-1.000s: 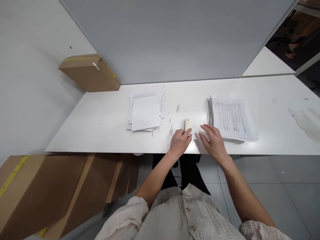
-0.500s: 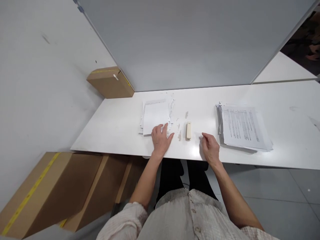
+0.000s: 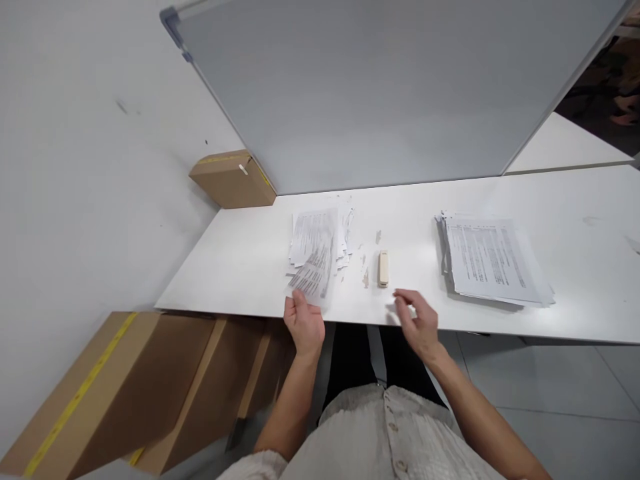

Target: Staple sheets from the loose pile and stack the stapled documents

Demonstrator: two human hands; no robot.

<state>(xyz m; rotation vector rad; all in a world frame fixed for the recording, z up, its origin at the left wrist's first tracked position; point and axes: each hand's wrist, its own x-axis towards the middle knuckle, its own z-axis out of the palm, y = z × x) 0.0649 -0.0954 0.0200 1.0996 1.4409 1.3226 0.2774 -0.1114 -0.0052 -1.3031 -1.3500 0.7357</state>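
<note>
- While the left hand [image 3: 303, 322] pinches 1 printed sheet [image 3: 313, 277] lifted at the bench's [image 3: 240, 267] front edge, the step looks like taking it off the left pile [image 3: 316, 235].
- Right hand [image 3: 417, 319] hovers open, empty, near the stapler [image 3: 383, 268].
- Next, likely: bring both together carefully.

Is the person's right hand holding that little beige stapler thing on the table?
No, the right hand hovers open near the table edge, apart from the beige stapler, which lies alone on the table.

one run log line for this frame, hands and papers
left hand: lifts printed sheet off left pile | right hand: empty, near stapler | right stack: untouched
</note>
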